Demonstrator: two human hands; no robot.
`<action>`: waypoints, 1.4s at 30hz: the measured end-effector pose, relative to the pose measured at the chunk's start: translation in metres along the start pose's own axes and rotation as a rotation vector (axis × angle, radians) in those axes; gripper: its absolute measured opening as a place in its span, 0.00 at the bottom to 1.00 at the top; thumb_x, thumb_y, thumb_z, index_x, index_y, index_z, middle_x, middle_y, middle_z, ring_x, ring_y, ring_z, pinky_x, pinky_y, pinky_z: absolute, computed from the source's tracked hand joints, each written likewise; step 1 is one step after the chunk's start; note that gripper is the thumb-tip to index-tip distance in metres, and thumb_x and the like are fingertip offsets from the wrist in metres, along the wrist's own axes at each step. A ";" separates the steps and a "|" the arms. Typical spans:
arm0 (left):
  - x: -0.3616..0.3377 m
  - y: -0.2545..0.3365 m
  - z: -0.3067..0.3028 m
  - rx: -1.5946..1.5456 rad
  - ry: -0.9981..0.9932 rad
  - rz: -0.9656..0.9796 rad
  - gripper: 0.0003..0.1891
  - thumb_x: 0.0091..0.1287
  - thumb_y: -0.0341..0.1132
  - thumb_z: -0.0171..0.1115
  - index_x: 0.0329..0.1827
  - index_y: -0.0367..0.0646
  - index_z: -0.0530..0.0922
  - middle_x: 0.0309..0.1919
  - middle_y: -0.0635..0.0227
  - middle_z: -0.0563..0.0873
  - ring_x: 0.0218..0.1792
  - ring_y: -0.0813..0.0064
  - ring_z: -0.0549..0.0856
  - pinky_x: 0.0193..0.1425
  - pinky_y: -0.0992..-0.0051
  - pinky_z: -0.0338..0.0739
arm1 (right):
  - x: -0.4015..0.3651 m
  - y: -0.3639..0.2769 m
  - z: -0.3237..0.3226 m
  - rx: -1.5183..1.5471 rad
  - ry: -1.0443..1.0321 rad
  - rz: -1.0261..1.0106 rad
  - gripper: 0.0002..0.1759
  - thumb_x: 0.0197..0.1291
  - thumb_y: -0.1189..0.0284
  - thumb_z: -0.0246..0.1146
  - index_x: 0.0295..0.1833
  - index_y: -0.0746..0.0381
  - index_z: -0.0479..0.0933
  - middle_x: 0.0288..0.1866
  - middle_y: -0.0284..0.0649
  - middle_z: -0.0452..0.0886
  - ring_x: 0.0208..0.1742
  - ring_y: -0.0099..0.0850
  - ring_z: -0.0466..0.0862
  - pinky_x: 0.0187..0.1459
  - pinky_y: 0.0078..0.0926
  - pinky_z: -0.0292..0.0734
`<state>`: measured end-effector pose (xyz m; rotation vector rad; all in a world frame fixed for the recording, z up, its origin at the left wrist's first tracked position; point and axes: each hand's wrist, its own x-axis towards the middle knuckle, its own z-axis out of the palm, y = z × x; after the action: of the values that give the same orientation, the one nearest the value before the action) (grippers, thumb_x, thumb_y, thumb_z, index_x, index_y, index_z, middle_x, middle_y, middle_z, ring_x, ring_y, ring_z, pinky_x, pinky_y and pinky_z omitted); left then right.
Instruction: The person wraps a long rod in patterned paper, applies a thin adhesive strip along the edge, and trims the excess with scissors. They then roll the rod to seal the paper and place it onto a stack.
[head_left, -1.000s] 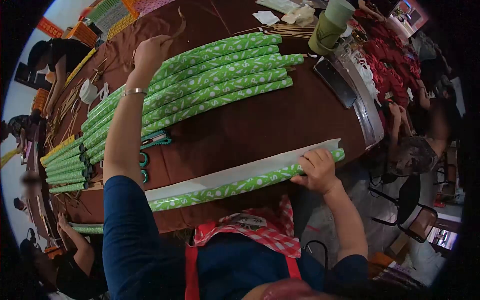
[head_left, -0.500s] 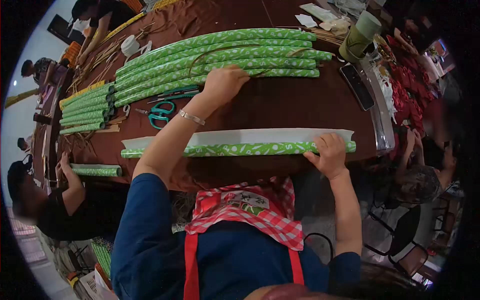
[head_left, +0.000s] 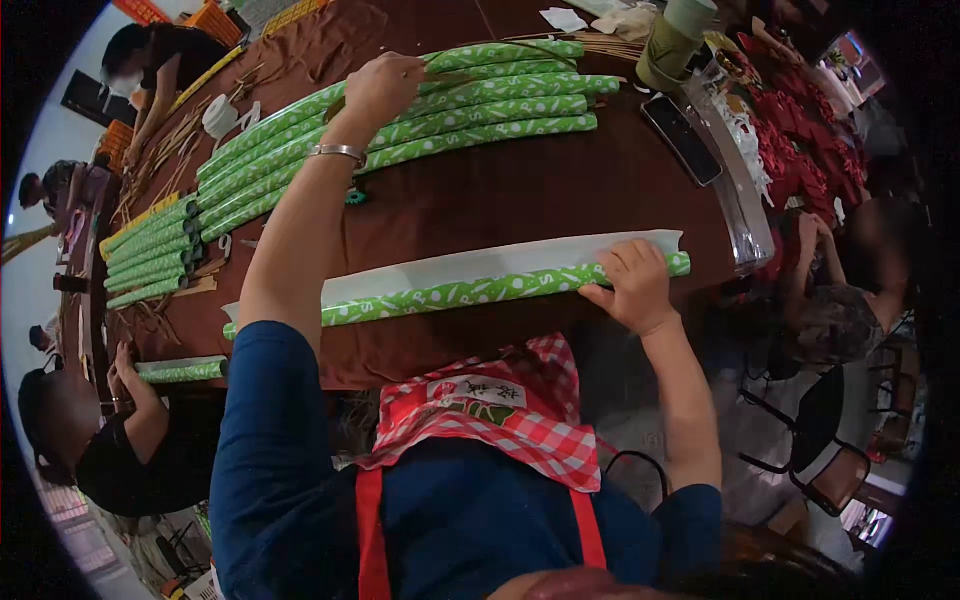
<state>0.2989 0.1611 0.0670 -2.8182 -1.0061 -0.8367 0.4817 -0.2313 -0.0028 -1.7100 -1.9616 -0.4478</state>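
My left hand (head_left: pixel 382 88) is closed over the far row of green patterned paper rolls (head_left: pixel 500 118). A thin brown strip (head_left: pixel 500 46) runs right from its fingers across the rolls. My right hand (head_left: pixel 638 285) is wrapped around the right end of a partly rolled sheet of green patterned paper (head_left: pixel 440 297) near the table edge. The sheet's white underside shows as a band along the far side. My left forearm hides part of this sheet, and the teal scissors (head_left: pixel 355 197) are mostly covered by my arm.
A phone (head_left: pixel 682 140) and a green cylinder (head_left: pixel 675 45) lie toward the right. Shorter green rolls (head_left: pixel 150 255) are stacked at left, near a white tape roll (head_left: pixel 220 117). A co-worker (head_left: pixel 110 430) at left handles another green roll; other people sit around the table (head_left: pixel 450 210).
My left hand has moved away from me and left, over the far rolls, with the brown strip. My right hand stays on the paper roll. The whole view has shifted slightly.
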 end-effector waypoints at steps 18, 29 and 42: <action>-0.111 0.157 -0.064 -0.343 -0.077 0.632 0.10 0.58 0.33 0.67 0.43 0.45 0.85 0.32 0.69 0.83 0.34 0.65 0.82 0.38 0.68 0.72 | 0.001 0.001 0.000 0.176 0.200 0.065 0.30 0.52 0.50 0.71 0.51 0.62 0.74 0.41 0.45 0.77 0.44 0.45 0.77 0.44 0.42 0.74; -0.143 0.205 -0.030 -0.628 -0.186 0.595 0.13 0.55 0.30 0.68 0.45 0.45 0.83 0.32 0.64 0.81 0.31 0.61 0.82 0.32 0.65 0.76 | 0.002 0.006 0.007 0.208 0.199 0.132 0.17 0.48 0.77 0.68 0.46 0.61 0.76 0.42 0.42 0.74 0.45 0.45 0.76 0.45 0.42 0.75; -0.166 0.058 -0.091 -0.269 -0.308 0.142 0.09 0.63 0.30 0.63 0.45 0.40 0.83 0.32 0.60 0.82 0.31 0.59 0.82 0.36 0.68 0.76 | -0.002 0.005 0.009 0.220 0.231 0.136 0.12 0.52 0.74 0.69 0.42 0.61 0.76 0.43 0.41 0.74 0.46 0.44 0.75 0.43 0.43 0.74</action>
<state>0.1828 0.0005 0.0700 -3.2771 -0.7545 -0.5734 0.4857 -0.2271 -0.0122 -1.5658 -1.6544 -0.3490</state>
